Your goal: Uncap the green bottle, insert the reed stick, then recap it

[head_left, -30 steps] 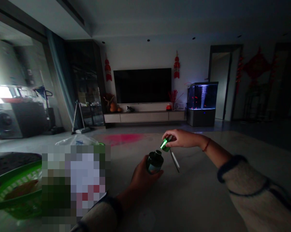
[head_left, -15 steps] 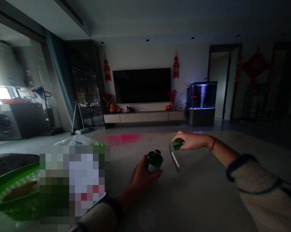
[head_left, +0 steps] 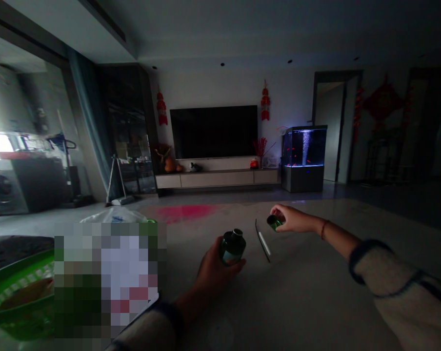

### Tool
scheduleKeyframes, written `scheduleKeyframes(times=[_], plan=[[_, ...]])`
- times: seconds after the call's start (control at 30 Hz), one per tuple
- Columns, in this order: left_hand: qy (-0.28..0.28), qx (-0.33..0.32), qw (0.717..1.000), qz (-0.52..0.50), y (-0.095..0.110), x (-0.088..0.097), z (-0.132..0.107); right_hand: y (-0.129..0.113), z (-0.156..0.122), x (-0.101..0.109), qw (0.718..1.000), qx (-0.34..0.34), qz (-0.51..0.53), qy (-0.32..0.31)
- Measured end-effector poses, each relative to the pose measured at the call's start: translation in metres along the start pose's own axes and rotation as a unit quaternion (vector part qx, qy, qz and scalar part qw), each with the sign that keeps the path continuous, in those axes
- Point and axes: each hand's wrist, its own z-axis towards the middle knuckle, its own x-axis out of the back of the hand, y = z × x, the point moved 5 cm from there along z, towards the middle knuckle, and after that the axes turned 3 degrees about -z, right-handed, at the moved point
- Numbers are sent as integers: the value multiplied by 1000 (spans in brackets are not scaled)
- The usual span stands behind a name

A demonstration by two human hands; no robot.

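Observation:
My left hand [head_left: 213, 265] is wrapped round a dark green bottle [head_left: 232, 254] with a pale label and a short, uncovered neck at the top. The bottle is roughly upright over the table. To the right, my right hand [head_left: 287, 217] pinches a small, hollow, shiny green cap [head_left: 274, 223] by its side, its dark opening turned to the left. Between the two hands a thin black stick [head_left: 258, 233] and a shorter white stick [head_left: 264, 243] lie side by side on the table. Neither hand touches the sticks.
A green plastic basket [head_left: 23, 317] stands at the left, next to a clear plastic bag [head_left: 114, 214] and a pixelated area. A pink patch [head_left: 186, 212] shows on the pale tabletop [head_left: 308, 292]. Beyond are a television [head_left: 215, 130], a low cabinet [head_left: 216, 180] and a lit fish tank [head_left: 304, 146].
My right hand has moved slightly right, away from the sticks, and turned the green cap so its opening shows. My left hand still holds the bottle in nearly the same place.

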Motion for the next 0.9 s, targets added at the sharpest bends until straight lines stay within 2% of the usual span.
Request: scheduleKeyframes(times=[0.07,0.27,0.57,0.9], plan=[[-1,3,1000,1,-1,0,0,8,1,-6,1000,-17,-4,-7],[-14,2,1000,-6,-1,-2,0,18,-2,-19,994,-41,-58,-80],[-8,-1,1000,2,-1,-1,0,39,-10,-16,975,-103,-153,-128],[-4,5,1000,7,0,-1,0,50,-13,-13,964,-138,-172,-147]])
